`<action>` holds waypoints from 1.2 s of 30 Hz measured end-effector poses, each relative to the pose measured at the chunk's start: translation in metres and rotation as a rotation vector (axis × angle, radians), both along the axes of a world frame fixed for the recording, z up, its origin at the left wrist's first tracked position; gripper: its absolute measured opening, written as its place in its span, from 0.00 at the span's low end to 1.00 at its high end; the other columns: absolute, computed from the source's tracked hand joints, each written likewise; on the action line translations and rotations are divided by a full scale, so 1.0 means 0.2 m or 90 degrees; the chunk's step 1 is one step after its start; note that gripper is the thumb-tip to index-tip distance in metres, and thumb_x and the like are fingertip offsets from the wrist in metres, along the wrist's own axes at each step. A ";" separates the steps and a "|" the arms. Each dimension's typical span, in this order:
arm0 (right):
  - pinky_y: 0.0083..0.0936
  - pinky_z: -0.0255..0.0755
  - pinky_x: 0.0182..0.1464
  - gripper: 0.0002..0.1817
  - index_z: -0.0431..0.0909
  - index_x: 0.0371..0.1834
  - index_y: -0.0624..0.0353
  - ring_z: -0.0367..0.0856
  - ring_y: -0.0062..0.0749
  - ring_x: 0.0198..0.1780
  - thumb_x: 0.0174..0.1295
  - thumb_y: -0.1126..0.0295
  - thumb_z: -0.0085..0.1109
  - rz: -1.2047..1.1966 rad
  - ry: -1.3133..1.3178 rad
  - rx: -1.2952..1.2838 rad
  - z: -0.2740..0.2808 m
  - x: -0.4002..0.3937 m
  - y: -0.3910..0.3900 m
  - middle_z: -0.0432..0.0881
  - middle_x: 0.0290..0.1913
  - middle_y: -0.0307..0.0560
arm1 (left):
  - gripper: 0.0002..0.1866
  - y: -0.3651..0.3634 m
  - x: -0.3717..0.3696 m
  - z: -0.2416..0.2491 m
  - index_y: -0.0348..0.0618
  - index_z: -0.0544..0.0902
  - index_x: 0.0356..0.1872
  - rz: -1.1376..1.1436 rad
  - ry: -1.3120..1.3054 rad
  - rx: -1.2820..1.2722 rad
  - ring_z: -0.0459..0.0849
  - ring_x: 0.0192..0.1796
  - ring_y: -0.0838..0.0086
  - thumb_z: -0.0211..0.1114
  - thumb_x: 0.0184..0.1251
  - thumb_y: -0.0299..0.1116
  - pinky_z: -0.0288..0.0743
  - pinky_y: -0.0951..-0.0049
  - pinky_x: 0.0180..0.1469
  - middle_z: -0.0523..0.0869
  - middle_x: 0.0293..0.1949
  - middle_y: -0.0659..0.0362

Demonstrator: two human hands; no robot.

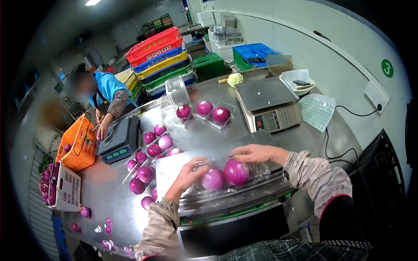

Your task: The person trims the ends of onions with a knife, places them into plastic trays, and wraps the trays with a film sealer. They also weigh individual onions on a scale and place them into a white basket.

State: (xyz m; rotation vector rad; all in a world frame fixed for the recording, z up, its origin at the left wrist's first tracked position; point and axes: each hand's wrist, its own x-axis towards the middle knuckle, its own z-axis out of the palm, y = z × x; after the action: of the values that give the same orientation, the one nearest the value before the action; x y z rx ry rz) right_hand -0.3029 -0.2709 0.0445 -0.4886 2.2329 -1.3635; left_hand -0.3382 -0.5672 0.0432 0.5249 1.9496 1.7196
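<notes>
Two peeled purple onions (236,172) lie side by side in front of me, under clear plastic film (260,172) that shines and wrinkles at the right. My left hand (190,175) is at the left onion, its fingers closed on the film's edge. Over the top of the right onion, my right hand (257,154) has its fingers bent down and closed on the film. A white board (167,167) lies beside my left hand. Further left, several onions (146,174) sit in clear trays. Three more packed onions (221,115) stand at the back.
A scale (267,104) stands behind my right hand, another scale (119,139) at the left near a co-worker (111,89). An orange basket (78,143) and a white crate (67,187) of onions line the left edge. Stacked crates (161,61) rise behind; a cable (335,154) hangs right.
</notes>
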 end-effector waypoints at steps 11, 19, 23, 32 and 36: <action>0.38 0.78 0.55 0.35 0.65 0.71 0.48 0.83 0.43 0.51 0.62 0.54 0.65 0.161 0.103 -0.052 0.33 0.76 -0.11 0.80 0.58 0.55 | 0.35 -0.25 0.77 0.24 0.36 0.84 0.51 -0.128 0.179 -0.063 0.74 0.26 0.84 0.82 0.44 0.48 0.68 0.80 0.28 0.81 0.25 0.65; 0.16 0.69 0.14 0.28 0.68 0.70 0.49 0.75 0.20 0.16 0.69 0.54 0.57 -0.170 -0.411 -0.085 -0.08 1.05 -0.16 0.84 0.41 0.49 | 0.27 -0.29 0.98 -0.15 0.30 0.84 0.41 -0.024 -0.396 -0.196 0.65 0.14 0.87 0.65 0.67 0.52 0.53 0.81 0.15 0.81 0.23 0.62; 0.17 0.72 0.20 0.23 0.74 0.62 0.60 0.79 0.21 0.21 0.68 0.60 0.60 -0.424 -0.425 -0.149 -0.14 1.14 -0.01 0.84 0.39 0.49 | 0.18 -0.45 0.96 -0.21 0.35 0.83 0.36 0.325 -0.236 -0.228 0.66 0.17 0.87 0.67 0.67 0.45 0.56 0.82 0.18 0.81 0.24 0.63; 0.18 0.75 0.39 0.11 0.82 0.49 0.68 0.81 0.21 0.35 0.67 0.73 0.60 -0.454 -0.296 -0.319 -0.25 1.42 0.02 0.84 0.36 0.42 | 0.04 -0.50 1.21 -0.32 0.35 0.80 0.35 0.232 0.023 -0.024 0.76 0.43 0.79 0.60 0.70 0.24 0.71 0.79 0.47 0.80 0.47 0.59; 0.18 0.74 0.39 0.05 0.78 0.42 0.66 0.80 0.20 0.33 0.70 0.74 0.56 -0.619 -0.083 -0.380 -0.31 1.41 -0.12 0.82 0.33 0.40 | 0.08 -0.38 1.24 -0.36 0.39 0.74 0.33 0.354 0.034 0.110 0.75 0.31 0.82 0.54 0.77 0.27 0.70 0.81 0.38 0.80 0.29 0.62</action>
State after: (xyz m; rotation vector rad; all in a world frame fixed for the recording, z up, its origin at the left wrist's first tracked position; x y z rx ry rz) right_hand -0.0212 -0.2957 -0.0181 0.6046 1.9575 -2.4594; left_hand -0.0897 -0.6438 -0.0297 0.0791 2.1306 2.2410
